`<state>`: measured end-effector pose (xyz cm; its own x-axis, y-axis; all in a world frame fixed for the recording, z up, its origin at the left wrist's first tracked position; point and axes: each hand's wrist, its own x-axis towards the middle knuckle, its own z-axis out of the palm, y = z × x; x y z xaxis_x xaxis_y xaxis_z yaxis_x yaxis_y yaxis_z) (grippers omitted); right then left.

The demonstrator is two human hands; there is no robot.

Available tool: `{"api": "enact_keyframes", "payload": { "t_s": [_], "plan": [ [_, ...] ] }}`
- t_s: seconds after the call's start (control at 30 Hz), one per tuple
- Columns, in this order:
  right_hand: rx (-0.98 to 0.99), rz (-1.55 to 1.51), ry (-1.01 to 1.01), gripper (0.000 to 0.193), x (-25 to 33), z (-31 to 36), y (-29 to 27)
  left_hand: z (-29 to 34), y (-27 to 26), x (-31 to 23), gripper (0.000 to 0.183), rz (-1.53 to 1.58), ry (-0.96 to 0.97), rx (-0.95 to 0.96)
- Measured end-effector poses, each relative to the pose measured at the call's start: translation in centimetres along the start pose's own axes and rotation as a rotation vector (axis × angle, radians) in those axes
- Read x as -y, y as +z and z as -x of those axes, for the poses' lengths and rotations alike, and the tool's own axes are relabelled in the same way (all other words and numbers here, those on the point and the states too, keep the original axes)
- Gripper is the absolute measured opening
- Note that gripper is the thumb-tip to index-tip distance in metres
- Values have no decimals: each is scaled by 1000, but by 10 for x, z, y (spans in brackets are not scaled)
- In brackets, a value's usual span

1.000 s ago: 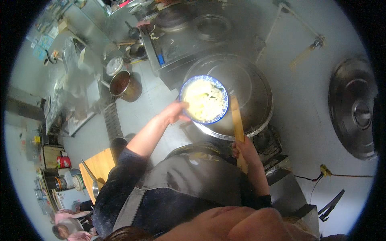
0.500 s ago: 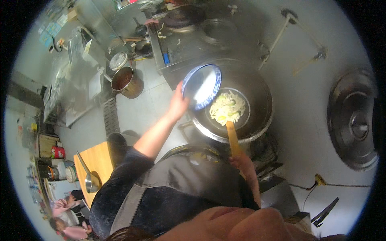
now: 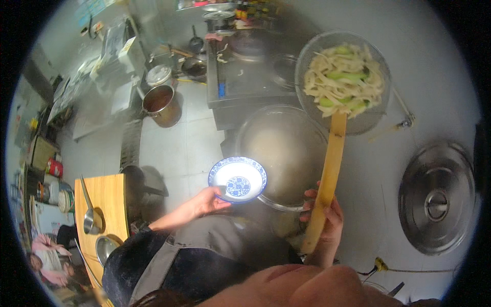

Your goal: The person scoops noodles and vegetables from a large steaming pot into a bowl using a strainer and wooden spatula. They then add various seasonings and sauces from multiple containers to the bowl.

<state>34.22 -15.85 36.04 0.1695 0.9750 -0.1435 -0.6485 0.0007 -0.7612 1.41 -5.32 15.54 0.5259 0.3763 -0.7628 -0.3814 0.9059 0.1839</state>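
My left hand [image 3: 208, 200] grips the near rim of a blue-and-white bowl [image 3: 238, 179], its inside facing up with no food showing in it. Wrapped around the flat wooden handle of a strainer [image 3: 381, 115] is my right hand [image 3: 332, 220]. Wide noodles [image 3: 322, 82] mixed with green vegetable pieces fill the strainer's basket, which is raised past the far right side of a large round pot [image 3: 286, 153]. Cloudy, steaming liquid shows in the pot. The bowl is just left of the pot, overlapping its left rim in the picture.
A steel worktop [image 3: 255, 87] adjoins the pot's far side. A big metal lid [image 3: 437, 202] is at the right. On the floor at left stands a tall pot [image 3: 162, 105] of reddish-brown contents. A wooden table [image 3: 113, 197] at the left bears a ladle [image 3: 92, 220]; another person [image 3: 51, 258] is lower left.
The strainer with the noodles has risen from low over the pot, up and toward the far right. The bowl has come nearer my body and turned from tilted to facing up.
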Motion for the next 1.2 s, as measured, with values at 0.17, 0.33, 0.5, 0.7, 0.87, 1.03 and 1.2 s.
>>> {"api": "enact_keyframes", "payload": {
  "t_s": [0.17, 0.33, 0.5, 0.7, 0.87, 1.03, 1.2],
  "plan": [
    [-121, 321, 156, 28, -61, -8, -53, -2, 0, 5, 37, -6, 50, -60],
    [-74, 257, 622, 19, -92, 2, -114, 11, 15, 3, 39, -45, 79, -125],
    [-173, 457, 520, 17, -69, 5, -85, 23, 21, 2, 37, -20, 93, -116],
    [-30, 261, 37, 42, -5, 20, -27, 29, 15, 5, 47, -142, 203, 93],
    [-23, 133, -94, 52, -8, 7, 1, 33, 22, 3, 63, -79, 193, 218],
    [-206, 196, 104, 38, -75, 9, -66, 40, 27, -1, 71, 66, 152, 272],
    [-15, -27, 488, 24, -145, 4, -183, 29, 28, 4, 69, 50, 179, 101]
  ]
}}
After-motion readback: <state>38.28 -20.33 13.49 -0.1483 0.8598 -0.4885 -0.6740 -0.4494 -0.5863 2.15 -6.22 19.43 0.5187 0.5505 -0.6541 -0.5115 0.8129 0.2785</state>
